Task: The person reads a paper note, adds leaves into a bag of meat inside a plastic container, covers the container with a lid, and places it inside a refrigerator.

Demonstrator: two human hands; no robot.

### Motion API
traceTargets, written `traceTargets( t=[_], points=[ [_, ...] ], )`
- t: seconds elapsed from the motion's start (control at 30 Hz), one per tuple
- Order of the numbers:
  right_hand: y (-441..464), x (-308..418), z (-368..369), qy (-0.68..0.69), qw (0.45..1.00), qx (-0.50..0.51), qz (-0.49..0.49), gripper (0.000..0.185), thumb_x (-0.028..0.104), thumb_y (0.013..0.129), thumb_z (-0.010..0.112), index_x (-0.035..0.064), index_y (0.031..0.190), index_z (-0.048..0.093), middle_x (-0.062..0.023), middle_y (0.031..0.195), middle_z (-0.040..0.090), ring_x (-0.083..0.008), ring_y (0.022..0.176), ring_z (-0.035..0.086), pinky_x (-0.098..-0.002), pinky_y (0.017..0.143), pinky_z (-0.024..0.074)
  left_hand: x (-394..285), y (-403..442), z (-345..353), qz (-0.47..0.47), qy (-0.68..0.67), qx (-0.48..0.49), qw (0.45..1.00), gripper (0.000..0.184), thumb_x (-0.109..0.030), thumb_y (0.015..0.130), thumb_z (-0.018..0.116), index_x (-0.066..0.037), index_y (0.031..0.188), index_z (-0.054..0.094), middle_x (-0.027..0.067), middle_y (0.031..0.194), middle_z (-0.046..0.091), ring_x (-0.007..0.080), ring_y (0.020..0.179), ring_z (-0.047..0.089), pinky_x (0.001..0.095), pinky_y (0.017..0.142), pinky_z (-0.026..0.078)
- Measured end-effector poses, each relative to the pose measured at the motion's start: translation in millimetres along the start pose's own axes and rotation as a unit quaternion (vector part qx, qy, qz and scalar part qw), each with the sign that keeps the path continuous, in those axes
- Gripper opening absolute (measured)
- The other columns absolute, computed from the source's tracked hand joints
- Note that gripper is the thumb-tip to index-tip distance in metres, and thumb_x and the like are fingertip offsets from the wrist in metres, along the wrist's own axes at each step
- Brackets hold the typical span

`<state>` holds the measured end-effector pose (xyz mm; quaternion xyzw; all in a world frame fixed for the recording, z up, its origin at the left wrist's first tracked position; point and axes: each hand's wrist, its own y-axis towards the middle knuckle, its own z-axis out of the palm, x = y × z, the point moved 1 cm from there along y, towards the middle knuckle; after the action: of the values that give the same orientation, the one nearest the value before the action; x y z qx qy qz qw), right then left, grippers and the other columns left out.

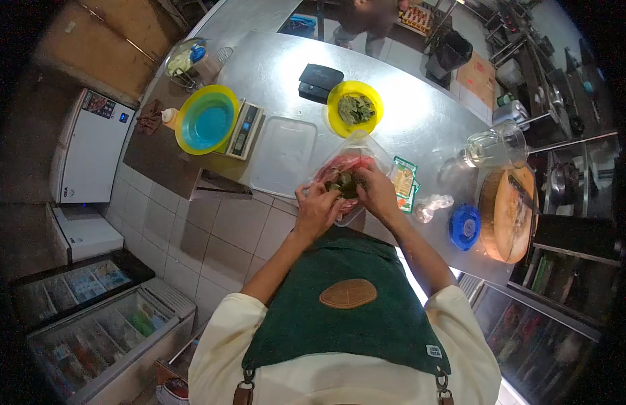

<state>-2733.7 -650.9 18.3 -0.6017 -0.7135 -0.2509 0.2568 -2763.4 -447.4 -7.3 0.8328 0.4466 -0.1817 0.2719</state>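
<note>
Green apron (347, 264) is hanging nearest; left hand (316, 208) and right hand (376, 191) are pinching dark leaves (341, 183) between their fingers over a clear container (360, 140). Adding them seems underway, next calling for release.

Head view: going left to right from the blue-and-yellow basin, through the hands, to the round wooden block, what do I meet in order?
Blue-and-yellow basin, scale, translucent lid, left hand, dark green leaves, right hand, green packets, shiny clear item, blue lid, round wooden block.
</note>
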Motion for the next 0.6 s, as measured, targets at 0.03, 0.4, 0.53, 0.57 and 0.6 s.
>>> traceTargets(
  t=[0.03, 0.4, 0.53, 0.57, 0.6],
  points=[
    [0, -2, 0, 0.002, 1.000, 0.015, 0.016, 0.034, 0.006, 0.078, 0.072, 0.0059, 0.112, 0.066, -0.0183, 0.113, 0.064, -0.0389, 0.103, 0.066, -0.0472, 0.089, 0.0536, 0, -2, 1, -0.025, 0.011, -0.008, 1.000, 0.033, -0.025, 0.086, 0.075, -0.009, 0.114, 0.069, 0.0080, 0.100, 0.071, 0.0268, 0.111, 0.057, 0.0524, 0.103, 0.029],
    [-3, -8, 7, 0.021, 0.991, 0.091, -0.101, 0.028, 0.006, 0.077, 0.070, 0.0029, 0.105, 0.065, -0.0179, 0.104, 0.065, -0.0385, 0.105, 0.064, -0.0469, 0.091, 0.0516, -7, 3, -6, -0.150, 0.086, 0.024, 0.985, 0.050, -0.030, 0.073, 0.083, -0.006, 0.114, 0.067, 0.0124, 0.128, 0.058, 0.0322, 0.122, 0.048, 0.0581, 0.103, 0.030],
    [-5, 3, 7, -0.008, 0.992, 0.108, -0.060, 0.045, 0.009, 0.076, 0.074, 0.0057, 0.120, 0.062, -0.0182, 0.111, 0.065, -0.0396, 0.109, 0.062, -0.0487, 0.094, 0.0508, -2, 1, -3, -0.137, 0.095, 0.039, 0.985, 0.049, -0.029, 0.072, 0.083, -0.007, 0.113, 0.067, 0.0117, 0.124, 0.059, 0.0323, 0.123, 0.048, 0.0595, 0.103, 0.029],
    [-5, 4, 8, -0.008, 0.992, 0.107, -0.060, 0.045, 0.009, 0.076, 0.074, 0.0057, 0.120, 0.062, -0.0182, 0.111, 0.065, -0.0396, 0.109, 0.062, -0.0487, 0.094, 0.0508, -2, 1, -3, -0.142, 0.092, 0.045, 0.985, 0.048, -0.029, 0.072, 0.083, -0.007, 0.112, 0.068, 0.0118, 0.124, 0.059, 0.0322, 0.123, 0.048, 0.0596, 0.103, 0.029],
    [-4, 5, 10, -0.024, 0.991, 0.109, -0.078, 0.050, 0.011, 0.076, 0.075, 0.0070, 0.123, 0.060, -0.0180, 0.112, 0.065, -0.0391, 0.110, 0.062, -0.0488, 0.094, 0.0509, -1, 0, -3, -0.140, 0.092, 0.045, 0.985, 0.048, -0.029, 0.072, 0.083, -0.007, 0.112, 0.068, 0.0118, 0.124, 0.059, 0.0322, 0.123, 0.048, 0.0596, 0.103, 0.029]
  ],
)
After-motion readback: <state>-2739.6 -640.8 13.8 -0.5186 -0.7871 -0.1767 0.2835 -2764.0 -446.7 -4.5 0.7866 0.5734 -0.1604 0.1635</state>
